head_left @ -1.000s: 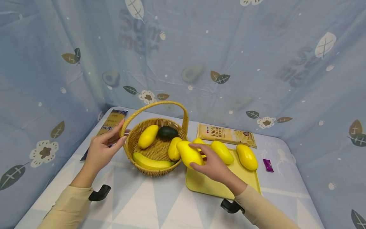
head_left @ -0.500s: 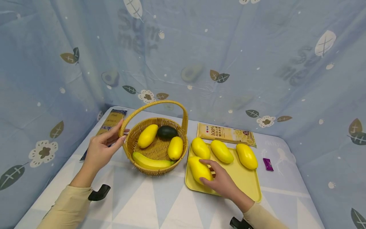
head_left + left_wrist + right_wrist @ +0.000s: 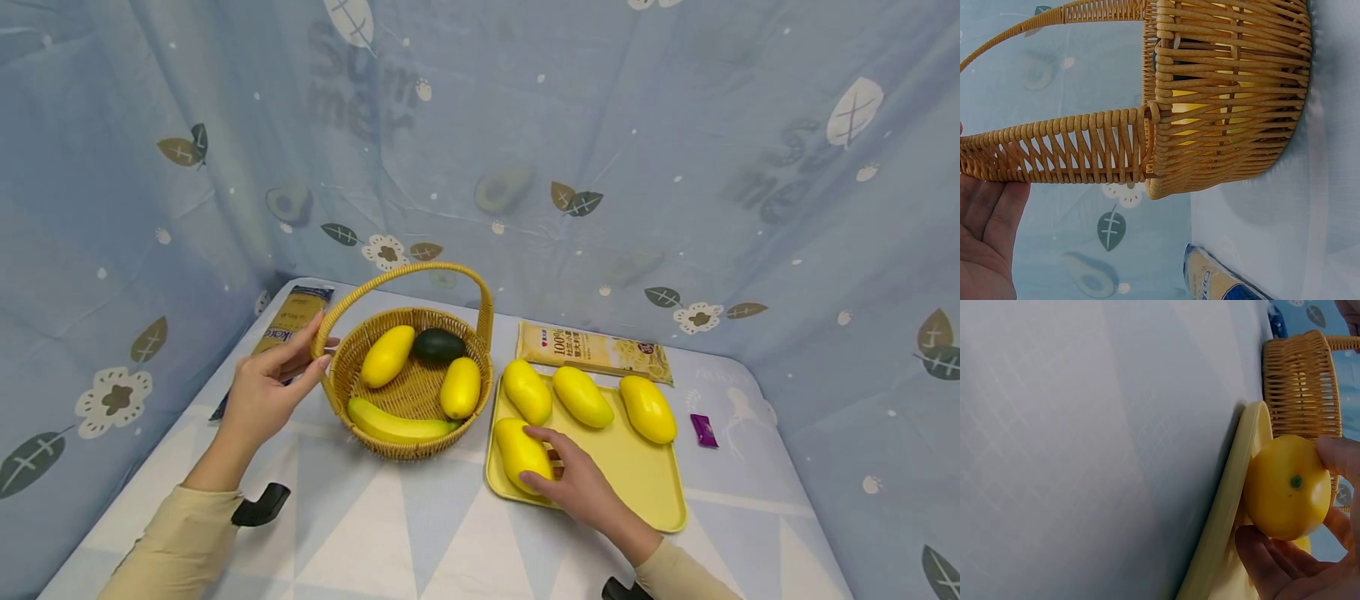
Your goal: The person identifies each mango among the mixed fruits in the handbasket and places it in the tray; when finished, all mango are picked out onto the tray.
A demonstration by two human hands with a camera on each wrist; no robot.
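My left hand [image 3: 266, 387] grips the left side of the arched handle [image 3: 442, 267] of a woven basket [image 3: 408, 452]. Inside the basket lie two yellow mangoes [image 3: 387, 357], a dark green avocado-like fruit [image 3: 438, 347] and a banana [image 3: 397, 425]. My right hand [image 3: 573, 479] holds a mango [image 3: 522, 456] at the near left corner of the yellow tray [image 3: 637, 492], thumb on one side and fingers on the other. The right wrist view shows that mango [image 3: 1288, 487] end on, its green stem spot facing the camera, low against the tray rim. Three more mangoes [image 3: 582, 397] lie along the tray's far side.
A pasta packet [image 3: 595, 352] lies behind the tray, and another packet [image 3: 296, 312] is at the back left, partly behind my left hand. A small purple wrapped sweet [image 3: 703, 431] sits right of the tray. A patterned curtain [image 3: 480, 150] closes off the back and sides.
My right hand has carried the mango from beside the basket's right rim down and toward me, onto the tray's near left corner. My left hand stays on the handle.
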